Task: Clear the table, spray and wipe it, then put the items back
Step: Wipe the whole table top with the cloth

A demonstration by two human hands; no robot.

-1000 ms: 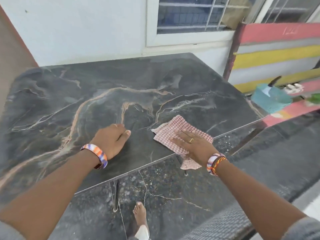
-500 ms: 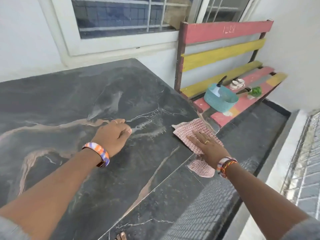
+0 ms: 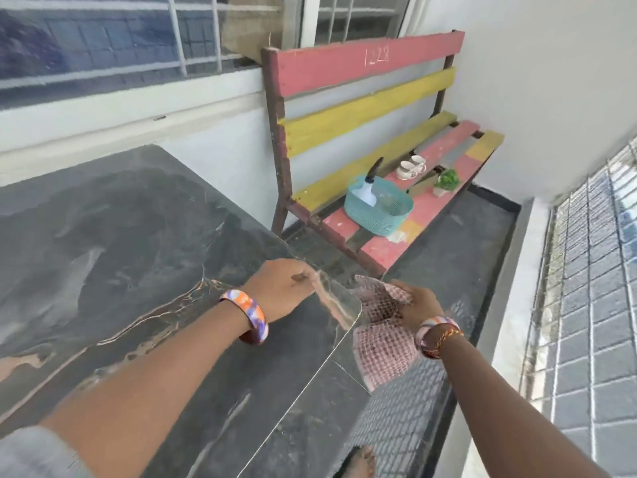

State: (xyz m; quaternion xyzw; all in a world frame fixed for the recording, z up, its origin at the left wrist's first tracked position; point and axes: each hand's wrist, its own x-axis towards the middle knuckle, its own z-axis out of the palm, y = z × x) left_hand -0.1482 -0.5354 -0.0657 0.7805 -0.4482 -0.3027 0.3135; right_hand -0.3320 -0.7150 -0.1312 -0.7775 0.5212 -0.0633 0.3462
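The dark marble-patterned table (image 3: 144, 243) fills the left of the head view, its top bare. My left hand (image 3: 281, 291) rests on the table near its right corner, fingers curled loosely. My right hand (image 3: 418, 303) grips the red-and-white checked cloth (image 3: 381, 336) just off the table's right edge; the cloth hangs down from it. On the bench to the right stand a teal basket (image 3: 379, 215) with a spray bottle (image 3: 368, 188) in it, two cups (image 3: 412, 167) and a small potted plant (image 3: 446, 181).
The red and yellow slatted bench (image 3: 365, 84) stands against the wall beyond the table's corner. A window (image 3: 113, 39) runs behind the table. A white ledge and metal grille (image 3: 586, 270) border the dark floor on the right. My bare foot (image 3: 362, 462) shows below.
My right hand has drawn the cloth off the table's right edge and now holds it hanging. The view has swung right toward the bench. My left hand has slid toward the corner.
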